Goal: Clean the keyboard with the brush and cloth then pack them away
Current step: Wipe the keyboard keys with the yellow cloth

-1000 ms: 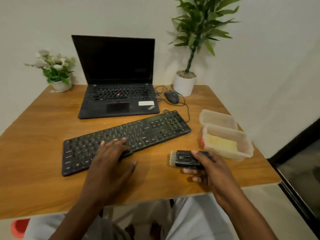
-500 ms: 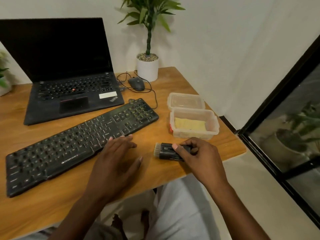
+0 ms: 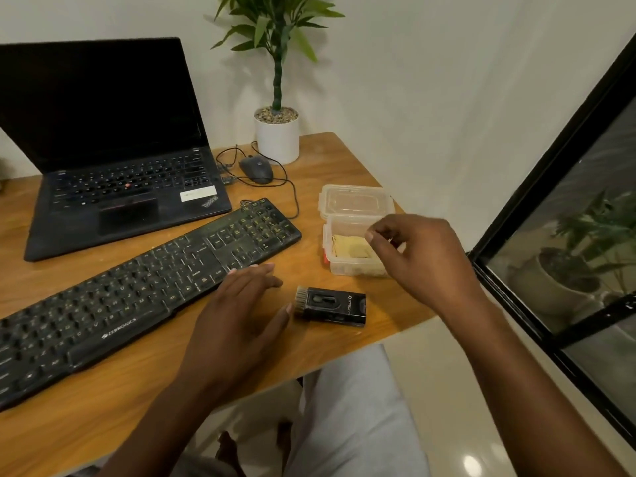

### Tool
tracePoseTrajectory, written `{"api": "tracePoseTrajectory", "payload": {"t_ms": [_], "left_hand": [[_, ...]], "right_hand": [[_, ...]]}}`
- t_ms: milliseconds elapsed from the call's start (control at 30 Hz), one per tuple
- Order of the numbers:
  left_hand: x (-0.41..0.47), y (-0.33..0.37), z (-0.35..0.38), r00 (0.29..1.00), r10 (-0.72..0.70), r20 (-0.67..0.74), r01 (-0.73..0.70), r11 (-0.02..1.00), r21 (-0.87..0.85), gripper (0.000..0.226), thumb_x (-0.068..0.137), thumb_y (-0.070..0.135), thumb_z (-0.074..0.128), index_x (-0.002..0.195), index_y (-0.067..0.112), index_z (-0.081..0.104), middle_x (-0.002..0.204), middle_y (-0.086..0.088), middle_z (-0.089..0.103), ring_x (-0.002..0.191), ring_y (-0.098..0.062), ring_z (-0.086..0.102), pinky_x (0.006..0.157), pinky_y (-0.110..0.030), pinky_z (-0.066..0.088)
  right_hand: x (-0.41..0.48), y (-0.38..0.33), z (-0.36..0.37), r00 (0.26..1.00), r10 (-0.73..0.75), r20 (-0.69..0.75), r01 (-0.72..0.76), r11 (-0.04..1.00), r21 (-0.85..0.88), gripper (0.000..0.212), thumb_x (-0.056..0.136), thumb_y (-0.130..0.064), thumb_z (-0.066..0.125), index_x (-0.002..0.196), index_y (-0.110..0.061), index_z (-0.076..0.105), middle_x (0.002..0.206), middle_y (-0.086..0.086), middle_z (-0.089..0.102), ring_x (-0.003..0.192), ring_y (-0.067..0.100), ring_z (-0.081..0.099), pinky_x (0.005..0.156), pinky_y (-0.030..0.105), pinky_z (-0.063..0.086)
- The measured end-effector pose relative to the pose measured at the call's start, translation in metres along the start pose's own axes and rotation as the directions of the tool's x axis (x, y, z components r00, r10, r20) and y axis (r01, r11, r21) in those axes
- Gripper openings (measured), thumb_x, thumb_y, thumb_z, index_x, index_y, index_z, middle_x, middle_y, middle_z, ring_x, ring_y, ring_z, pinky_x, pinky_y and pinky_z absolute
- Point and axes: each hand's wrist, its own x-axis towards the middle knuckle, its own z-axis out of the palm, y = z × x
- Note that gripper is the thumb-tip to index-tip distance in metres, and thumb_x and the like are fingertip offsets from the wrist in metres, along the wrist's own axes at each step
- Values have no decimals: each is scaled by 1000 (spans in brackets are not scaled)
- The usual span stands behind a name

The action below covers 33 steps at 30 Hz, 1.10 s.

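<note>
Your wooden table [image 3: 344, 160] looks smooth with a low sheen; the keyboard [image 3: 137, 290] is matt black plastic, the container [image 3: 344, 268] clear plastic holding yellow cloth [image 3: 347, 247].

I have the black laptop [image 3: 113, 173] open on the wooden table [image 3: 323, 166], its screen dark, with a white sticker [image 3: 198, 193] on its palm rest. Just right of the laptop lies a black mouse [image 3: 256, 169], its cable [image 3: 294, 197] looping back toward the laptop's side. Further right of the laptop, behind the mouse, stands a white pot [image 3: 278, 139] holding a leafy green plant [image 3: 275, 25]. Well to the laptop's right I see a black window frame [image 3: 550, 166], with another potted plant [image 3: 564, 280] behind its glass.
</note>
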Motion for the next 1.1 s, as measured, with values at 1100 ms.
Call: {"api": "tracePoseTrajectory", "payload": {"t_ms": [1100], "left_hand": [[6, 7, -24, 996, -19, -82, 14, 998, -63, 48, 93, 64, 53, 131, 36, 60, 152, 19, 49, 144, -3, 38, 117, -37, 37]], "right_hand": [[81, -6, -21, 906, -131, 403, 286, 892, -351, 37, 99, -26, 67, 135, -29, 71, 124, -10, 72, 109, 15, 63, 83, 39, 56]]}}
